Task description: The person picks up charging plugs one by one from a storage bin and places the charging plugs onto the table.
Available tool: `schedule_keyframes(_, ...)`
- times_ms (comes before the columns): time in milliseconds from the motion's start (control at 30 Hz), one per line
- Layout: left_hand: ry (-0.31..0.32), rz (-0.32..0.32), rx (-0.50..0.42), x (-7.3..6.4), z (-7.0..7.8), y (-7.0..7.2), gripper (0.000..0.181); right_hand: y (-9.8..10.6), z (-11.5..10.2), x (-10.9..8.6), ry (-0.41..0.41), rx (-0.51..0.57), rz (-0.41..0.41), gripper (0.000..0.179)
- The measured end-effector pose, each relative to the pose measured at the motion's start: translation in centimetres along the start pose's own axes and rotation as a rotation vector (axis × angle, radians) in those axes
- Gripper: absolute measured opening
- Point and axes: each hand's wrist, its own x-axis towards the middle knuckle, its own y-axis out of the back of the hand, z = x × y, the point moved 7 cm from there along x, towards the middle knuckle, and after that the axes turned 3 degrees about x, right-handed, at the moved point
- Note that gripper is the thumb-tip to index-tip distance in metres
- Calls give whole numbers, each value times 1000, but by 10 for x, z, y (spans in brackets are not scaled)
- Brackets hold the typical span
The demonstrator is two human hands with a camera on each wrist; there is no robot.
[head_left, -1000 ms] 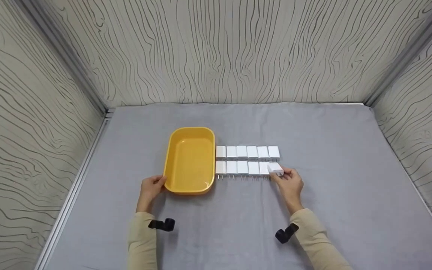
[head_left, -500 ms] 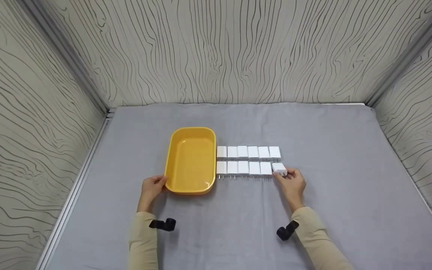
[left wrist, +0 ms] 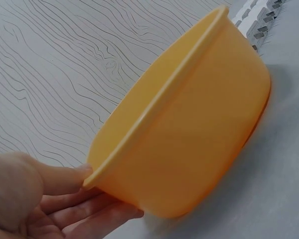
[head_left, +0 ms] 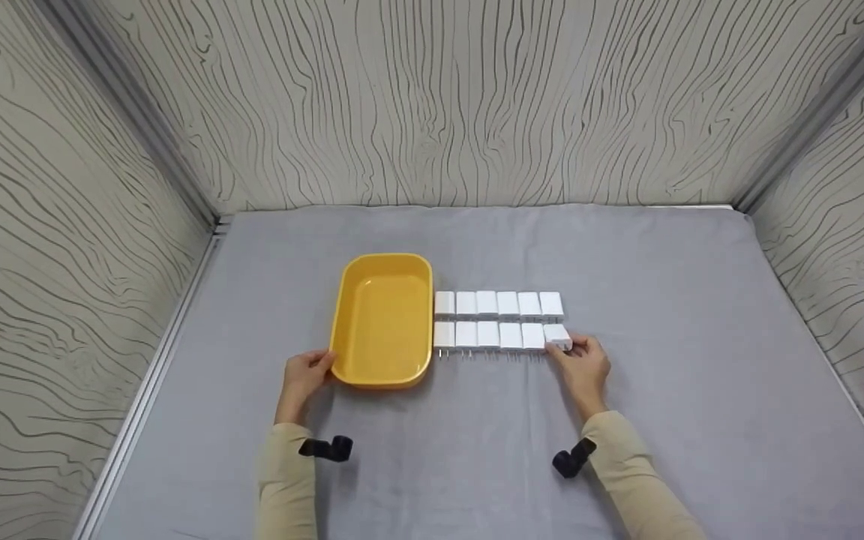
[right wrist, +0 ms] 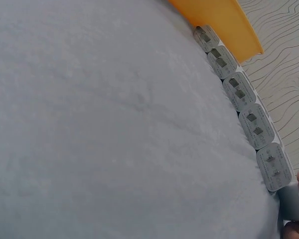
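Between thumb and fingers, my right hand (head_left: 584, 370) pinches a white charger plug (head_left: 556, 334) at the right end of the front row. The plug lies slightly askew, right beside its neighbour. In the right wrist view only fingertips and part of this plug (right wrist: 293, 203) show at the edge. Several matching plugs fill the front row (head_left: 487, 334), metal prongs toward me. My left hand (head_left: 304, 379) grips the near left corner of a yellow plastic basin (head_left: 387, 322), thumb on the rim and fingers beneath it in the left wrist view.
Behind the front row runs a second row of white charger plugs (head_left: 496, 303). Both rows start right at the basin's right side. Grey cloth (head_left: 664, 300) covers the table, and wood-patterned panels (head_left: 477, 105) stand around the back and sides.
My right hand has shifted the charger plug slightly right, from overlapping its neighbour, then lowered it beside the front row's end. My left hand stays on the basin.
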Motion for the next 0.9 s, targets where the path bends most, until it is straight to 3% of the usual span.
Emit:
schedule_keyframes(533,-49,21,13,-2,4,2,33,-1,-4,0,67,-104,5,31)
schedule_keyframes(900,-6,2,-12,0,0,-2,34,-2,-4,2,47,-129,23,29)
